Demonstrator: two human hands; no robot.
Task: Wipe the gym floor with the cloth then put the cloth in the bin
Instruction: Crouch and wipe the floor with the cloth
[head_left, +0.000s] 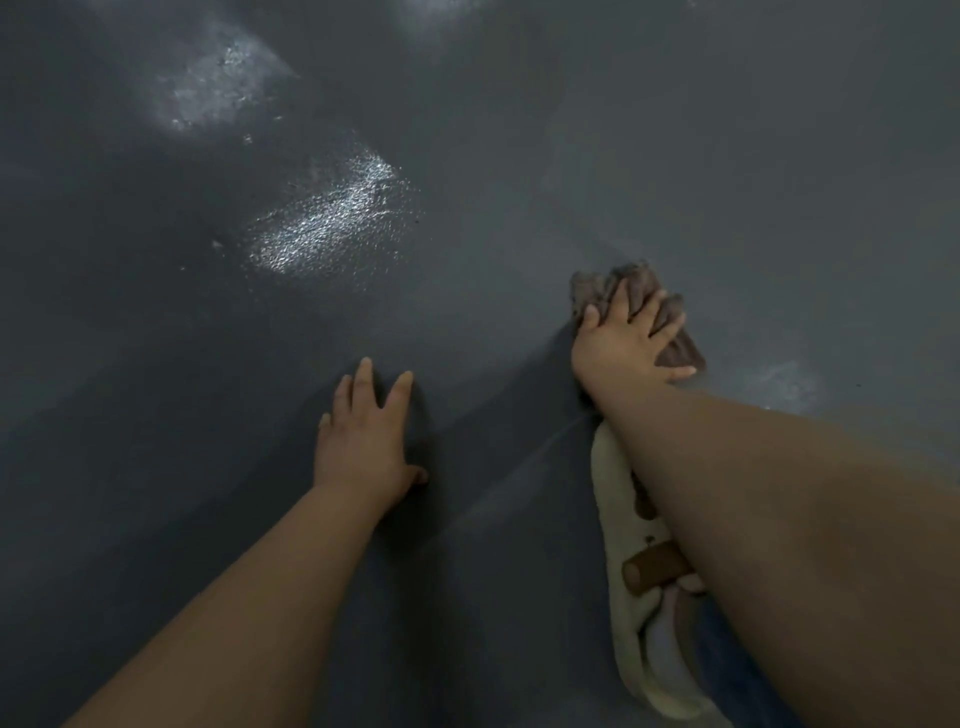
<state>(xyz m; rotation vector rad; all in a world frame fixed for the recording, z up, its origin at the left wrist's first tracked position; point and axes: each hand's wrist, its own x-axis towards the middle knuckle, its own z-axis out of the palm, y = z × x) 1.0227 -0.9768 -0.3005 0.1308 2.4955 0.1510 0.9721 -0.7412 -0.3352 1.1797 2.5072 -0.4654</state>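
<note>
Low down: right hand (626, 343), fingers spread, presses brown cloth (675, 345) flat on dark grey gym floor (208, 338). Left hand (366, 431) splayed flat on floor, holding nothing. Cream slipper (618, 525) under right forearm.

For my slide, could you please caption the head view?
Right hand presses a grey cloth on the dark gym floor; left hand braces flat.
</note>
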